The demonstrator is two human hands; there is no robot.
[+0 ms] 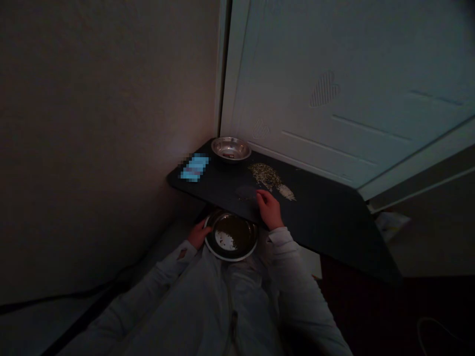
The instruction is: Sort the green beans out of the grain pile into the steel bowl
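My left hand (197,234) is closed on the left rim of a metal bowl (225,237), which rests at my lap under the near table edge. Small greenish-brown grains cover its right and upper part, and its shiny bottom shows at lower left. Over the near part of the dark table (326,222), my right hand (269,209) has thumb and fingertips pinched together. A faint greyish patch (245,192) lies just left of those fingertips; what the pinch holds is too dark to make out. Beyond the hand spreads a pile of mixed grains (265,175), beside a smaller whitish pile (286,192).
A second metal bowl (231,149) stands at the table's back left corner, with a small item inside. Left of it lies a lit, pixelated phone-like screen (195,167). A wall (111,123) borders the left side, and a white panel with heart shapes (334,59) rises behind.
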